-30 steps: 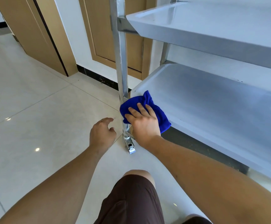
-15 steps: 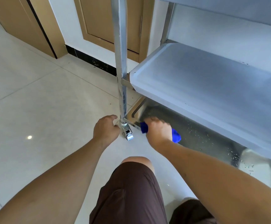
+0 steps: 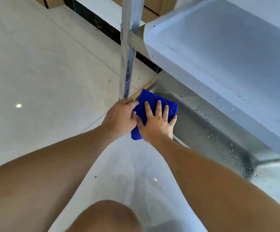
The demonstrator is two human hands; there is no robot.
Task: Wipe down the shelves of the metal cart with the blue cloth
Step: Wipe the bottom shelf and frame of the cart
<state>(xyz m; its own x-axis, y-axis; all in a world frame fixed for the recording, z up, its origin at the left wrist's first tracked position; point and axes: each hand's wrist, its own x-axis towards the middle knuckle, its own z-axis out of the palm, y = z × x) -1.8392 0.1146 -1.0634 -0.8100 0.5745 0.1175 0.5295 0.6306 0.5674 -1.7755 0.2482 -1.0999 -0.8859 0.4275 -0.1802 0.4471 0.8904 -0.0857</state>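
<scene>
Crumbs [image 3: 223,141] litter the bottom shelf [image 3: 194,124]; right hand [image 3: 156,124] presses blue cloth [image 3: 152,101] flat, left hand [image 3: 119,118] grips post [image 3: 127,64].

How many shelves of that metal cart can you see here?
2. An upper shelf fills the top right; the bottom shelf lies beneath it, speckled with droplets, where the right hand presses the blue cloth. Higher shelves may be out of frame.

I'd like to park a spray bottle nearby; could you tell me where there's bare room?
The floor tiles left of the cart post are bare. The bottom shelf carries droplets, and its near corner is crowded by both hands and the blue cloth.
</scene>
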